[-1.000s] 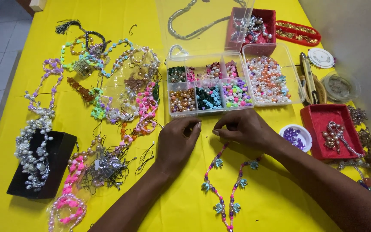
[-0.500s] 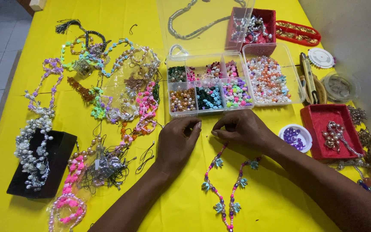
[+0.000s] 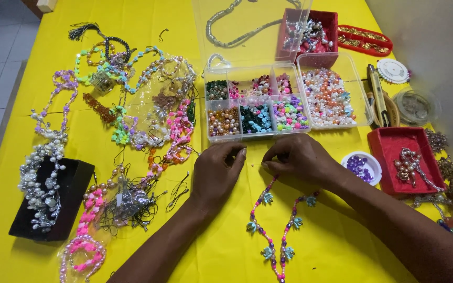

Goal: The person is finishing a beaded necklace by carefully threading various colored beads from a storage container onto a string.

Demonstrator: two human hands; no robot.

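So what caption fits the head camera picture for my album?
Two hands, left hand and right hand, pinch a beaded strand beside a bead box.

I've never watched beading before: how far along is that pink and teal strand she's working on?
A good length looks strung: the beaded strand loops down the yellow table with pink beads and teal flowers. In hand: the left hand and right hand pinch its top ends together. Left: the ends are not visibly joined, and the compartment box stays full of beads.

Home jewellery-making table, yellow cloth (image 3: pixel 148 15), compartmented bead box (image 3: pixel 260 102), finished necklaces (image 3: pixel 132 99)
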